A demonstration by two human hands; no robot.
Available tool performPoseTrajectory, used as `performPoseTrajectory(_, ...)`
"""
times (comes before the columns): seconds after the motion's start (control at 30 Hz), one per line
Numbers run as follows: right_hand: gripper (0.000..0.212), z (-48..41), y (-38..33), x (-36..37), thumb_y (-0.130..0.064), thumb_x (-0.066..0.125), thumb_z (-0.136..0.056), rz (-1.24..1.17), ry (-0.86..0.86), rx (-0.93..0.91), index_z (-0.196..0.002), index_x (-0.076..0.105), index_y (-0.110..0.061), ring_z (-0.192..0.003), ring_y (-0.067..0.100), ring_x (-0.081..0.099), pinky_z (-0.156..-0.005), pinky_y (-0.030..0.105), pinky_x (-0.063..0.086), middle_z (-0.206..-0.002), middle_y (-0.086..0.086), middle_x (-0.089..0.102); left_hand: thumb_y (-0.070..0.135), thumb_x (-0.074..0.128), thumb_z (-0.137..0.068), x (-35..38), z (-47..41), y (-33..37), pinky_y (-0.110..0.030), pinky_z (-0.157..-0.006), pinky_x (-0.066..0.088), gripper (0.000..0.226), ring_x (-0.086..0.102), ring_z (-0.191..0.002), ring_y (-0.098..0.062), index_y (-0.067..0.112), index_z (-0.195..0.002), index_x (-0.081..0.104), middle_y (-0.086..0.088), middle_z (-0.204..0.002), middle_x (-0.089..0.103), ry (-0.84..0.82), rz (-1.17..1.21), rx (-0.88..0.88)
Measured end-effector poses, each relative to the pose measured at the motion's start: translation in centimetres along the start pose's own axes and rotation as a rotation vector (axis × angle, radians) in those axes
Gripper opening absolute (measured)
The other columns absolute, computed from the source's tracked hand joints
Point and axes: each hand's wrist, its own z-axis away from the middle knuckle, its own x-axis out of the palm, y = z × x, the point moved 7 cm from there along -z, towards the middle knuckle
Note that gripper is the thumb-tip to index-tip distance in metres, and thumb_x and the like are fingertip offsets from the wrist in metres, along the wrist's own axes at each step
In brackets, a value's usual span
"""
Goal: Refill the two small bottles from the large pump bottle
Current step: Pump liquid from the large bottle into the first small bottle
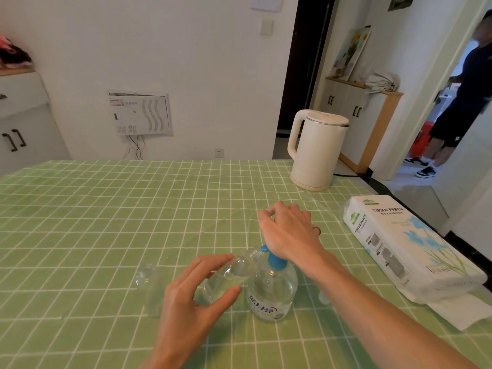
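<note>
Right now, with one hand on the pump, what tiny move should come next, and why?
Probably press the pump down with the right hand. The left hand holds a tilted small bottle with its mouth at the blue spout, so liquid should go in.

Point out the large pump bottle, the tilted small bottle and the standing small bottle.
large pump bottle (277, 286): head view, on its clear body above the label.
tilted small bottle (225, 278): head view, on the middle of its clear body.
standing small bottle (149, 291): head view, on its clear body.
</note>
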Motion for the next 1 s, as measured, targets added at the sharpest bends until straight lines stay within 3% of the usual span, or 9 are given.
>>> performPoseTrajectory(0.17, 0.039, 0.07, 0.14, 0.64, -0.043, 0.035, -0.107, -0.001, -0.033, 0.017, -0.129, 0.061, -0.022, -0.137, 0.032, 0.04, -0.117, 0.059, 0.034, -0.14, 0.008, 0.054, 0.037, 0.081, -0.08, 0.06, -0.04, -0.25, -0.02, -0.088, 0.056, 0.044, 0.072, -0.109, -0.009, 0.033, -0.124, 0.071, 0.02, -0.119, 0.074, 0.005, -0.01, -0.01)
performPoseTrajectory(1.0, 0.042, 0.23, -0.11, -0.14, -0.044, 0.033, -0.108, 0.008, -0.019, 0.007, -0.131, 0.059, -0.021, -0.138, 0.031, 0.039, -0.117, 0.058, 0.033, -0.14, 0.007, 0.053, 0.039, 0.081, -0.08, 0.21, 0.05, -0.08, -0.014, -0.089, 0.053, 0.045, 0.072, -0.109, -0.007, 0.039, -0.124, 0.071, 0.02, -0.119, 0.073, -0.016, -0.008, -0.003)
